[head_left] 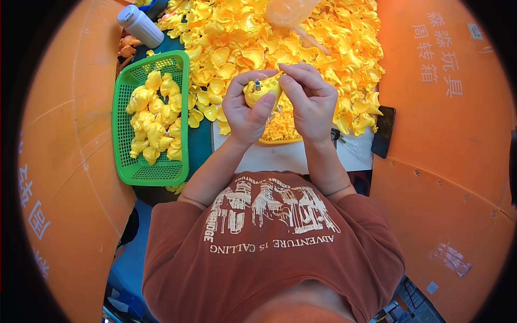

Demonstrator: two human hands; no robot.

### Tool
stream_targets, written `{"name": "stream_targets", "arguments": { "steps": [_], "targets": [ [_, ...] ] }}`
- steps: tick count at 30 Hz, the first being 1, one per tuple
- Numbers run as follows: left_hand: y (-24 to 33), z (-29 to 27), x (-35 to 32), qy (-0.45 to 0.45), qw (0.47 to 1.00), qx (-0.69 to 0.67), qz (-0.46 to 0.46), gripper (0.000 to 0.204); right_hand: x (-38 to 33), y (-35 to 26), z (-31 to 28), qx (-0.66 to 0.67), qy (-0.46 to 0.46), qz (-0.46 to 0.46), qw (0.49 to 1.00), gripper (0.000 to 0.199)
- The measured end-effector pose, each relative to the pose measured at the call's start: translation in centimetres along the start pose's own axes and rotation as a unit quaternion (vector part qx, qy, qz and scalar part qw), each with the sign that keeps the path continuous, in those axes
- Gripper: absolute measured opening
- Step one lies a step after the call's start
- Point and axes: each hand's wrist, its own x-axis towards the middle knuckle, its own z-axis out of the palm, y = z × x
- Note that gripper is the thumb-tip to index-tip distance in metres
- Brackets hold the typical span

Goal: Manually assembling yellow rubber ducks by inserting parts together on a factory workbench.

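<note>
Above the near edge of the work surface, my left hand (242, 110) is closed around a rounded yellow plastic toy part (251, 98) with a short grey peg sticking out of it. My right hand (311, 102) meets it from the right, thumb and fingertips pinched at the part's right edge. Whatever lies between those right fingertips is too small or hidden to tell. Just below the hands stands a shallow yellow tray (283, 141) of small yellow pieces, partly covered by my wrists. A big heap of thin yellow plastic shells (231, 40) spreads behind both hands.
A green plastic basket (186, 116) at the left holds several joined yellow parts (154, 121). Behind it stands a pale capped bottle (141, 28). A dark phone-like object (384, 132) and clear plastic bag (356, 148) lie at the right. Orange panels (431, 118) flank both sides.
</note>
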Motion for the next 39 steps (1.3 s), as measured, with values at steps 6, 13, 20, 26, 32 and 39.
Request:
{"name": "stream_targets", "arguments": {
  "steps": [6, 13, 20, 26, 32, 39],
  "targets": [
    [0.2, -0.4, 0.4, -0.033, 0.999, -0.001, -0.016, 0.031, 1.4, 1.0, -2.3, 0.135, -0.142, 0.042, 0.98, 0.016],
    [0.8, 0.2, 0.2, -0.105, 0.987, 0.105, -0.068, 0.043, 2.0, 0.7, -3.2, 0.063, -0.124, 0.016, 0.99, 0.015],
    [1.0, -0.1, 1.0, -0.043, 0.996, 0.001, -0.08, 0.036, 1.1, 1.8, -0.8, 0.177, -0.142, 0.108, 0.968, 0.027],
    [0.0, 0.5, 0.7, 0.074, 0.991, 0.012, -0.11, 0.031, 1.1, 4.6, -0.7, 0.168, -0.086, 0.139, 0.972, 0.029],
    [-1.9, -1.5, 0.3, 0.163, 0.973, 0.001, -0.161, 0.025, -0.3, 5.8, 0.6, 0.198, -0.032, 0.175, 0.964, 0.032],
    [-1.0, -4.1, -1.1, 0.189, 0.964, 0.019, -0.189, 0.026, -2.2, 7.4, 1.2, 0.129, -0.124, 0.191, 0.965, 0.037]
  ]
}}
